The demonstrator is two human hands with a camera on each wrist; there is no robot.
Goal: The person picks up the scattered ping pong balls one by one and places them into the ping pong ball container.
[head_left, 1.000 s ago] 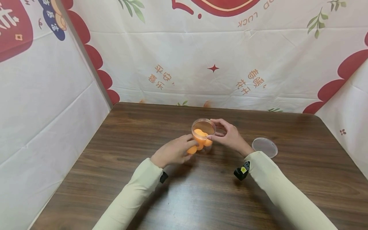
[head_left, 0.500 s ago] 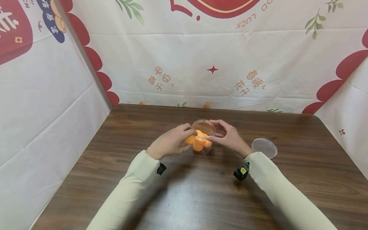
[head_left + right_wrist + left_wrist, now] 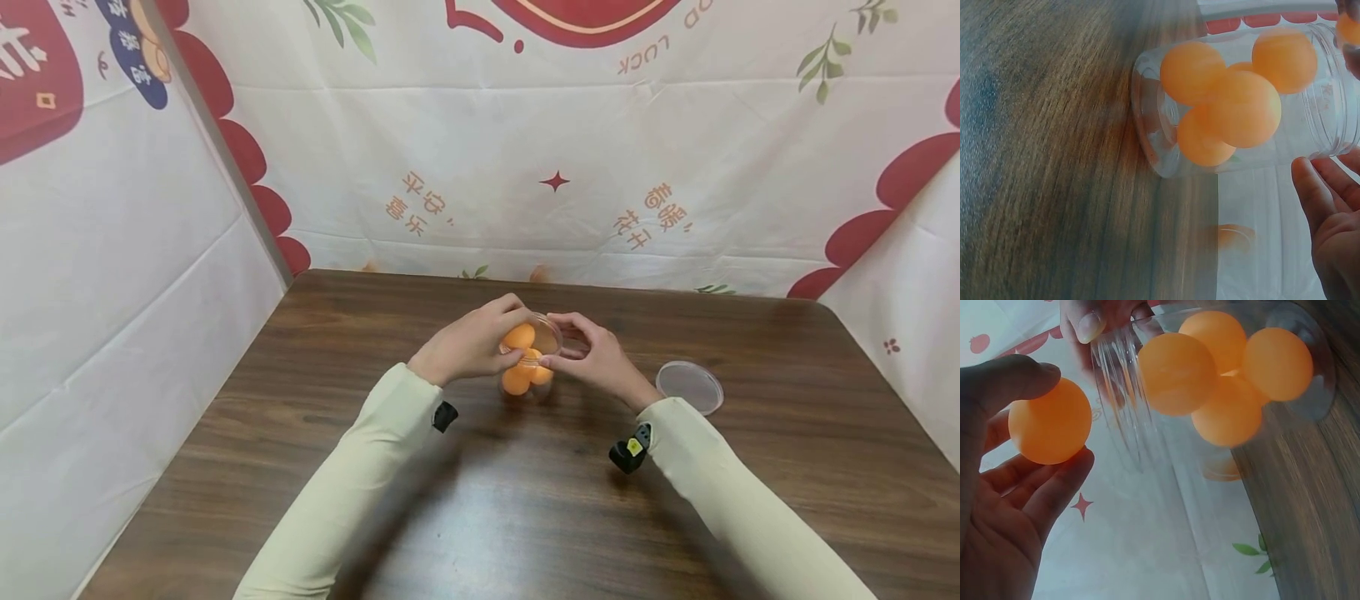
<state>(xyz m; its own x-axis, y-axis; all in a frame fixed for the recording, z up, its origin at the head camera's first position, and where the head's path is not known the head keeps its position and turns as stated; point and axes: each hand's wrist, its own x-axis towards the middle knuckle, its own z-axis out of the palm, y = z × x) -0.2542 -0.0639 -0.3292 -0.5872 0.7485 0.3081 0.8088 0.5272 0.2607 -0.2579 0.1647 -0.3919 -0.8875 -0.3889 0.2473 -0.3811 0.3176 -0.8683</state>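
Note:
A clear plastic jar point(image 3: 1294, 119) stands upright on the table, with several orange ping-pong balls point(image 3: 1225, 411) inside. My right hand point(image 3: 600, 354) holds the jar near its rim from the right, thumb on the near side and fingers behind. Between thumb and fingertips, my left hand point(image 3: 472, 342) pinches another orange ping-pong ball point(image 3: 1050, 422). That ball is just above the jar's mouth in the head view. In the left wrist view a gap shows between it and the rim. The left fingers partly cover the rim in the head view.
A clear round lid point(image 3: 690, 387) lies flat on the brown wooden table point(image 3: 525, 517), to the right of the jar. White printed cloth point(image 3: 480, 150) hangs behind the table and along its sides. Each wrist wears a small black camera point(image 3: 628, 454).
My left hand has lifted the ping-pong ball from beside the jar's left side to above its mouth. The right hand and jar stay almost in place.

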